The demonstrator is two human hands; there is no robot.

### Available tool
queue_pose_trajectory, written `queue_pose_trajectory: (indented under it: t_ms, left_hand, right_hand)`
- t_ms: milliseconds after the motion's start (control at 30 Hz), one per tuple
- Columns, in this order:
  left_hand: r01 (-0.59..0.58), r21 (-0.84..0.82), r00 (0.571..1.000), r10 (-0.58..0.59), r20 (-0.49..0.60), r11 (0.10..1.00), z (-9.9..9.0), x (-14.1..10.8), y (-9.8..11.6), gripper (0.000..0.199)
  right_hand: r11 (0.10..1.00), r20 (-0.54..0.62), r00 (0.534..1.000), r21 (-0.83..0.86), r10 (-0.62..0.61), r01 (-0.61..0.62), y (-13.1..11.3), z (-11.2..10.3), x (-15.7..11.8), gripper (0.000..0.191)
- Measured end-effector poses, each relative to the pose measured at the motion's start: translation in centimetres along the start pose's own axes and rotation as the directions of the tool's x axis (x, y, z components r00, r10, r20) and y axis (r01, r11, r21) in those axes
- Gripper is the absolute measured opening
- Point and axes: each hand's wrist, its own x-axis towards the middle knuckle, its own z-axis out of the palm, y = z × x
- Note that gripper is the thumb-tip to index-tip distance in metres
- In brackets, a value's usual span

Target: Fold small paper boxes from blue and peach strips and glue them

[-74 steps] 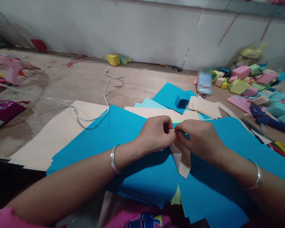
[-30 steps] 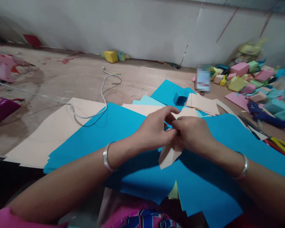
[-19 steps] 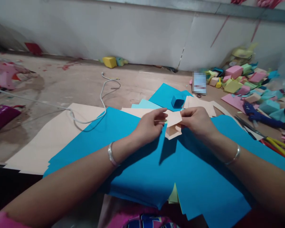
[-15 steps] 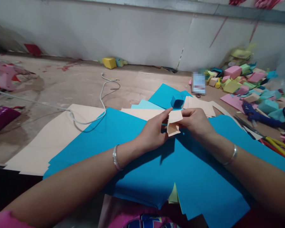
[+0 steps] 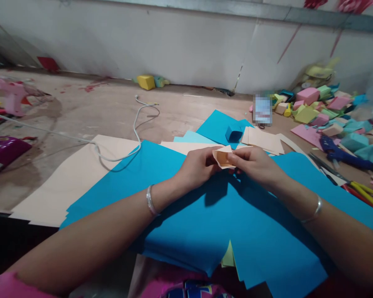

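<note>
A small peach paper box [image 5: 223, 159], folded and hollow, is held between my two hands over large blue paper sheets [image 5: 180, 223]. My left hand [image 5: 197, 165] grips its left side, with fingers partly hidden behind it. On the other side, my right hand [image 5: 256, 163] pinches the right edge, the thumb at the opening. The open side of the box faces me. Just beyond the hands, a small blue paper box [image 5: 233, 134] rests on blue paper. Cut peach paper pieces [image 5: 262, 140] lie to its right.
Peach sheets [image 5: 71, 178] lie at left under a white cable [image 5: 135, 124]. A purple device [image 5: 8, 153] and a pink glue gun [image 5: 14, 95] are far left. At right are a blue glue gun [image 5: 342, 151], scissors [image 5: 365, 192] and a pile of coloured paper boxes [image 5: 326, 105].
The peach box has tilted so its opening faces me more directly, and it has moved slightly up. My right thumb has shifted onto its open edge.
</note>
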Motion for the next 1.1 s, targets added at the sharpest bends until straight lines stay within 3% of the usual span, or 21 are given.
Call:
queue_pose_trajectory:
  t_ms: [133,233,400,533,667,767,867,933,1000,1100]
  left_hand:
    - [-0.031,-0.003,1.000,0.031,0.000,1.000,0.2,0.1,-1.2,0.032]
    - [0.064,-0.061,0.997,-0.062,0.037,0.996,0.3,0.1,-1.5,0.028]
    - [0.110,-0.139,0.993,-0.104,0.049,0.984,0.0,0.0,-0.4,0.010]
    - [0.059,-0.134,0.998,-0.054,0.041,0.989,-0.1,0.0,0.0,0.013]
    - [0.027,-0.132,0.999,-0.023,0.025,0.991,0.1,-0.1,-0.2,0.012]
    - [0.083,-0.126,0.995,-0.076,0.060,0.989,-0.1,0.0,-0.2,0.014]
    - [0.130,-0.143,0.987,-0.114,0.115,0.981,-0.6,0.1,0.1,0.014]
    - [0.170,-0.181,0.972,-0.134,0.193,0.969,-1.1,0.1,0.5,0.012]
    - [0.234,-0.229,0.938,-0.157,0.310,0.945,-1.6,0.1,0.9,0.010]
    - [0.330,-0.324,0.895,-0.185,0.407,0.887,-2.1,0.0,1.2,0.010]
  right_hand:
    - [0.957,-0.120,0.980,-0.264,-0.159,0.123,-0.6,0.1,-0.1,0.044]
    - [0.933,-0.204,0.955,-0.332,-0.216,0.140,-0.8,0.6,-0.2,0.039]
    - [0.984,-0.190,0.977,-0.164,-0.096,0.065,-0.6,0.9,-0.1,0.036]
    - [0.999,-0.180,0.984,0.043,-0.008,0.016,-0.4,1.3,-0.2,0.010]
    - [0.978,-0.178,0.982,0.205,0.065,-0.028,-0.4,1.8,-0.4,0.018]
    - [0.980,-0.168,0.983,0.193,0.081,-0.048,-0.3,1.7,-0.4,0.021]
    - [0.998,-0.238,0.970,-0.046,-0.059,0.050,-0.2,1.2,-0.4,0.018]
    - [0.967,-0.287,0.935,-0.208,-0.206,0.149,-0.2,0.9,-0.5,0.017]
    - [0.936,-0.327,0.892,-0.270,-0.311,0.228,-0.4,0.7,-0.7,0.013]
    - [0.926,-0.370,0.858,-0.262,-0.356,0.271,-0.6,0.9,-1.0,0.006]
